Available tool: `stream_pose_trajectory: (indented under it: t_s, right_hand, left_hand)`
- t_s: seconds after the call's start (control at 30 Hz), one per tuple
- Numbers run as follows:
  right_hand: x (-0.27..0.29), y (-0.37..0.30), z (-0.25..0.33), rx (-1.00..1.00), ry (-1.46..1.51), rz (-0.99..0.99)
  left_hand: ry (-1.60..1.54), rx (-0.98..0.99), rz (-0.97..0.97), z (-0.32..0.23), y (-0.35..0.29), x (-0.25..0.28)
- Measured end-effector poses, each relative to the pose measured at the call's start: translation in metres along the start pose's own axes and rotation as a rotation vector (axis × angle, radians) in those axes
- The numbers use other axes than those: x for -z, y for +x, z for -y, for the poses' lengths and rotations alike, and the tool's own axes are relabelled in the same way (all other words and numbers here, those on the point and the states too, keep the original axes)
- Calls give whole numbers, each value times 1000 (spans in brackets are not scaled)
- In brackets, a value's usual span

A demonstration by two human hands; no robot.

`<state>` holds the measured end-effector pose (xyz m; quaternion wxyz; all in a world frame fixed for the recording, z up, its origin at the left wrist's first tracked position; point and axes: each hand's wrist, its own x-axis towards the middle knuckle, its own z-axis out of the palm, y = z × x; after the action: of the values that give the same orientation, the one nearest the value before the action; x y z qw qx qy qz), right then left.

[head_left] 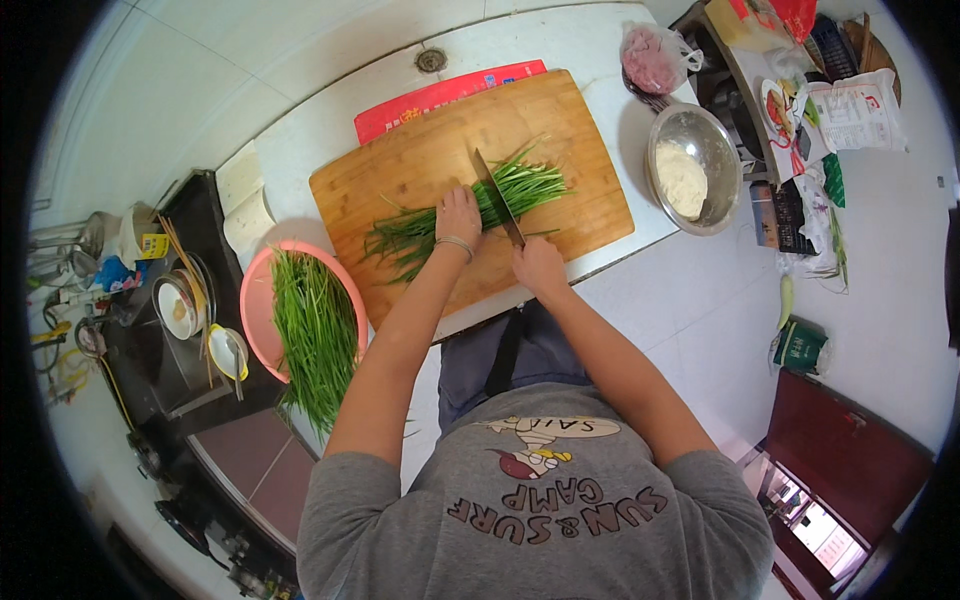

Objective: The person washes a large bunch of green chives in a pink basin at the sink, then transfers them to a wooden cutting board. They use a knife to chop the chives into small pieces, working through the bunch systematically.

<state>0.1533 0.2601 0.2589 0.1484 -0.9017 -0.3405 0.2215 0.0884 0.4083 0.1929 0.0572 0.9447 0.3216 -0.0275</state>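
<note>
A bunch of long green chives (533, 187) lies across the wooden cutting board (585, 125). My left hand (460, 214) presses down on the bunch, its fingers closed over the stalks. Just to the right of it, a kitchen knife (497, 190) stands across the chives with its blade pointing away from me. Its handle is wrapped in my right hand (540, 266), near the board's front edge. Chives lie on both sides of the blade; whether the edge touches the board is hidden.
At the left, a pink basin (262, 325) brims with more chives, some hanging over its rim. A metal bowl (722, 160) of dough (682, 180) stands at the right, near a bag of pinkish food (652, 60). A red packet (440, 97) lies behind the board.
</note>
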Motion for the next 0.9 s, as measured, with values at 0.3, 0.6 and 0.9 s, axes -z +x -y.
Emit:
stream_pose_trajectory:
  t_s: [0.3,0.6,0.9]
  right_hand:
    - [20,22,29,-143,29,171]
    - [-4,45,26,-121,-12,204]
    - [-17,77,39,-80,120,51]
  left_hand:
    - [55,-70,-2,0,1,-4]
    - [64,-140,4,1,0,-10]
    - [43,-113,-98,-2,-11,-1]
